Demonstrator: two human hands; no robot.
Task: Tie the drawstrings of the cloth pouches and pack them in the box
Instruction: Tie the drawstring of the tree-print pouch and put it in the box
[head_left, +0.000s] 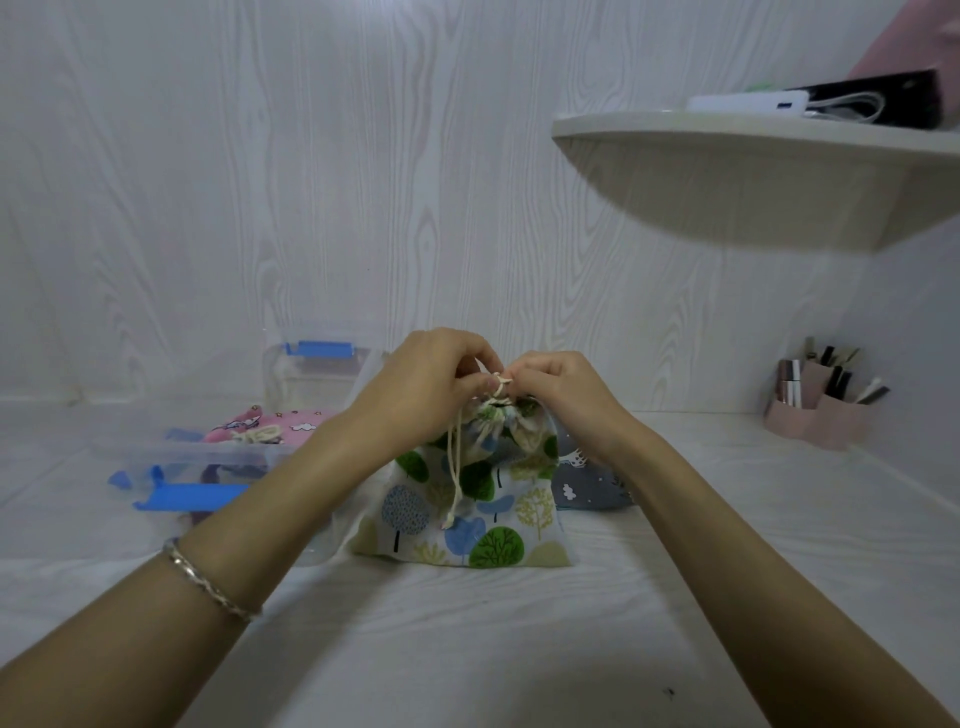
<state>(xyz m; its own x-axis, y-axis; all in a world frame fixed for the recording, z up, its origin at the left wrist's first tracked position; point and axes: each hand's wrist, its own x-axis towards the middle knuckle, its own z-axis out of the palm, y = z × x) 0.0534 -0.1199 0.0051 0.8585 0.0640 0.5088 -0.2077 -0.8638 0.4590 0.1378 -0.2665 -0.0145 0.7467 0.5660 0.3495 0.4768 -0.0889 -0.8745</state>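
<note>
Now left hand (431, 384) and right hand (561, 395) both pinch the drawstring (454, 467) atop the tree pouch (467, 509). Pouch stands on worktop (467, 649). Pink pouch (270, 428) lies in box (208, 462).

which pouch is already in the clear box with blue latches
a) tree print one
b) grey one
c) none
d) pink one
d: the pink pouch lies inside the clear box, while both hands work the tree-print pouch and the grey pouch lies behind it on the table.
</note>
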